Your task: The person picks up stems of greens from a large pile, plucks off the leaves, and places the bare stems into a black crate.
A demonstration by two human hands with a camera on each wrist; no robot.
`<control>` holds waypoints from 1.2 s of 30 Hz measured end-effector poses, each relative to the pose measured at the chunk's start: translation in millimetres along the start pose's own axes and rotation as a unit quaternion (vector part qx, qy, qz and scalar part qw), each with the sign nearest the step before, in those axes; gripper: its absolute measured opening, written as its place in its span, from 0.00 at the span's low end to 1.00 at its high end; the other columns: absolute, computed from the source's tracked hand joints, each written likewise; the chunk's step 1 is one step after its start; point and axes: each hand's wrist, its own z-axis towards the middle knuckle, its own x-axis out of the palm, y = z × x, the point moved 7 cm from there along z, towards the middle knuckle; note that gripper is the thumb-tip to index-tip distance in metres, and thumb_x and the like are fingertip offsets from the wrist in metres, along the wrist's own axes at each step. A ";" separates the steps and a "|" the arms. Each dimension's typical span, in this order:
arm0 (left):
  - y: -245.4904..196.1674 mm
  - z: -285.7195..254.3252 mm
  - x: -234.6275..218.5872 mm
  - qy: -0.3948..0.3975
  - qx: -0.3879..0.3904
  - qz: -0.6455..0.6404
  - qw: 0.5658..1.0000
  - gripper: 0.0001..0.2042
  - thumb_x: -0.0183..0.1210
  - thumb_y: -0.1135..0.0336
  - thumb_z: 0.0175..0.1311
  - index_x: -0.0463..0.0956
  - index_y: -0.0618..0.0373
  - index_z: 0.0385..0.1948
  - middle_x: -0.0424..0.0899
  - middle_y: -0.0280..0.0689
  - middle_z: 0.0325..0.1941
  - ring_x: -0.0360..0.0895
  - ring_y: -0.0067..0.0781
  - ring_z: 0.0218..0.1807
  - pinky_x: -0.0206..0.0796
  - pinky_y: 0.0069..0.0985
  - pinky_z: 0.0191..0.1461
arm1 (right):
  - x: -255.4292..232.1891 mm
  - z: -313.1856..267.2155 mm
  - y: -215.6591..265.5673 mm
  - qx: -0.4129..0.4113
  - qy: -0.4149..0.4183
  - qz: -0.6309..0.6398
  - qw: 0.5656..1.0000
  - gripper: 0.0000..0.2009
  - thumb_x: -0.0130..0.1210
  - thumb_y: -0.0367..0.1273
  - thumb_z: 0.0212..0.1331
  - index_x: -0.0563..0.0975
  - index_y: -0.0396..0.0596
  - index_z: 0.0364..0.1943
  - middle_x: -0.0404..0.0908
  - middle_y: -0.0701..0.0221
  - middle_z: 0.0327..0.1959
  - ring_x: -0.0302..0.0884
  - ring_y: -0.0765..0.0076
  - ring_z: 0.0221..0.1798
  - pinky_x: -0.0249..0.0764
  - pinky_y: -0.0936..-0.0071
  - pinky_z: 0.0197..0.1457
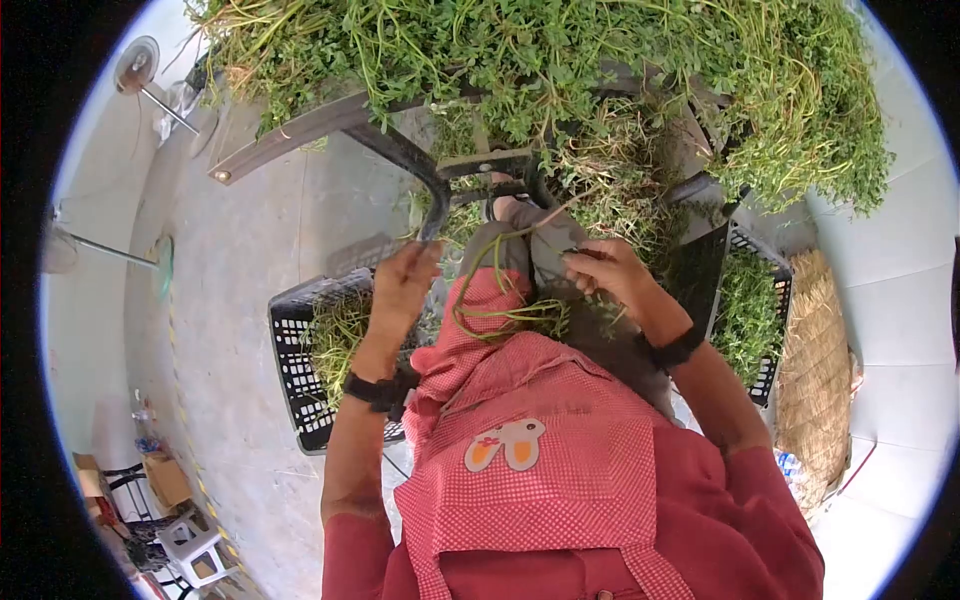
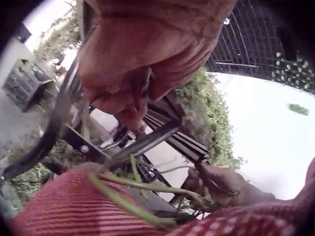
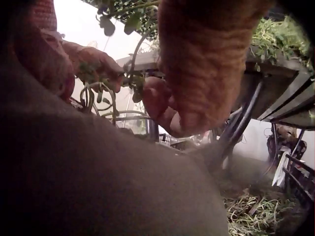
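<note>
My right hand (image 1: 612, 272) pinches long green plant stems (image 1: 465, 292) with small rounded leaves. The stems loop left and down over the lap, across a red checked apron (image 1: 545, 470). To the left, my left hand (image 1: 405, 283) is raised apart from the stems, above the edge of a black crate. In the left wrist view its fingers (image 2: 130, 115) are curled in, and no plant shows between them. The same stems (image 2: 147, 187) cross below that hand toward the right one. In the right wrist view, leaves (image 3: 138, 83) show beside the right thumb and fingers.
A table edge (image 1: 300, 130) stands ahead, heaped with leafy green plants (image 1: 560, 60). Black crates of greens flank the legs: the left crate (image 1: 310, 440) and the right crate (image 1: 768, 375). Plant scraps (image 1: 610, 185) lie beneath the table. A white stool (image 1: 190, 550) is at lower left.
</note>
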 end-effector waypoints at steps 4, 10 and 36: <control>-56.7 -4.8 53.4 0.096 0.021 -0.091 0.991 0.16 0.53 0.56 0.64 0.76 0.62 0.40 0.80 0.34 0.33 0.74 0.18 0.30 0.66 0.17 0.31 | 7.8 -16.6 19.4 -0.056 0.002 0.026 0.998 0.12 0.56 0.35 0.57 0.78 0.37 0.35 0.78 0.73 0.26 0.72 0.82 0.26 0.69 0.82 0.29; -52.7 -15.3 117.7 0.209 -0.138 -0.197 0.948 0.11 0.53 0.65 0.64 0.76 0.63 0.38 0.79 0.33 0.28 0.74 0.16 0.29 0.66 0.14 0.29 | 40.1 -31.3 32.1 -0.205 0.064 -0.152 0.965 0.14 0.56 0.35 0.57 0.76 0.37 0.41 0.79 0.74 0.30 0.73 0.84 0.31 0.71 0.83 0.34; -116.1 -20.2 99.5 0.014 0.151 0.003 0.988 0.10 0.46 0.68 0.65 0.72 0.66 0.30 0.71 0.32 0.20 0.66 0.24 0.23 0.62 0.23 0.29 | 19.5 -64.0 91.5 -0.452 -0.204 -0.217 0.841 0.09 0.50 0.22 0.55 0.77 0.39 0.39 0.80 0.64 0.32 0.79 0.69 0.32 0.73 0.77 0.36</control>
